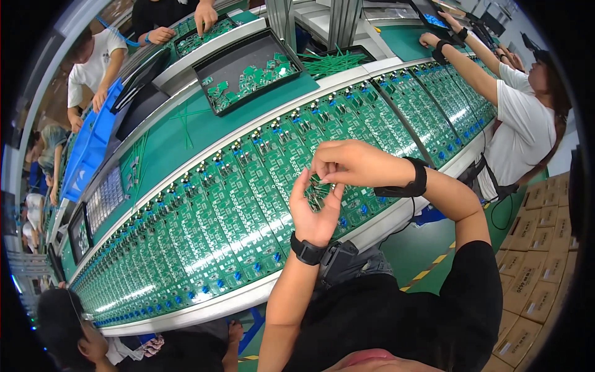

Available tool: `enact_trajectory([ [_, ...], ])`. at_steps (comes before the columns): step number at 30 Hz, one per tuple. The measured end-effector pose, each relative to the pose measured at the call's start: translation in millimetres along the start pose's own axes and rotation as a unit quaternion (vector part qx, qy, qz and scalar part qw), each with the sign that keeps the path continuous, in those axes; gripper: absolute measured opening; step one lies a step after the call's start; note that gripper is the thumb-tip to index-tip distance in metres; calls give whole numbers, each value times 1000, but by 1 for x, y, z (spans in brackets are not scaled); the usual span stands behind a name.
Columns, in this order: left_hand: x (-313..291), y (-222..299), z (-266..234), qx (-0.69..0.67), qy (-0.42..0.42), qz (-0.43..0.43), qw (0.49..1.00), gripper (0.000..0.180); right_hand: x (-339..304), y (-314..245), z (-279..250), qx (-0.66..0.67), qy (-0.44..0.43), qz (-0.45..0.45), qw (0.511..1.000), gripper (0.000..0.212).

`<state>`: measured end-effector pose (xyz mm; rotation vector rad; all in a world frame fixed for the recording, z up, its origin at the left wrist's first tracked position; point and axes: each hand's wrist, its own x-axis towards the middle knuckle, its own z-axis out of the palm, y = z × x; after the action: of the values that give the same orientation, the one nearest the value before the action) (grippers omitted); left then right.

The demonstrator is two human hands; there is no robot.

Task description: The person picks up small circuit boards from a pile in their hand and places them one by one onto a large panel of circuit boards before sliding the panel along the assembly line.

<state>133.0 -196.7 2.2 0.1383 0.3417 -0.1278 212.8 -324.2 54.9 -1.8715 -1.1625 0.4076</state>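
My left hand (312, 222) is cupped over the long row of green circuit boards (211, 232), palm up. In it lies a small bunch of parts with thin metal leads (317, 193), too small to name exactly. From the right, my right hand (354, 162) reaches across, its thumb and fingertips pinched together right at the bunch. Whatever sits between those fingertips is hidden. The boards beneath carry blue parts along the near edge and dark and white parts along the far edge. Both wrists wear black bands.
Beyond the boards stands a black tray (226, 59) with small green boards, beside green strips (334, 63). A blue bin (93, 139) is at far left. Co-workers sit at right (527, 118), at lower left (62, 319) and across the line. Cartons (533, 273) are stacked at right.
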Motion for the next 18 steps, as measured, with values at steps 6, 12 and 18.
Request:
enact_trajectory([
  [6,-1,-2,0,29,6,23,999,24,-1,-1,-1,-16,8,-16,1000,14],
  [12,-3,-4,6,46,-9,1,999,24,-2,4,-8,-30,-10,-54,998,16],
  [18,1,-5,2,9,1,-6,1000,21,-10,4,-9,13,-5,-13,1000,18],
])
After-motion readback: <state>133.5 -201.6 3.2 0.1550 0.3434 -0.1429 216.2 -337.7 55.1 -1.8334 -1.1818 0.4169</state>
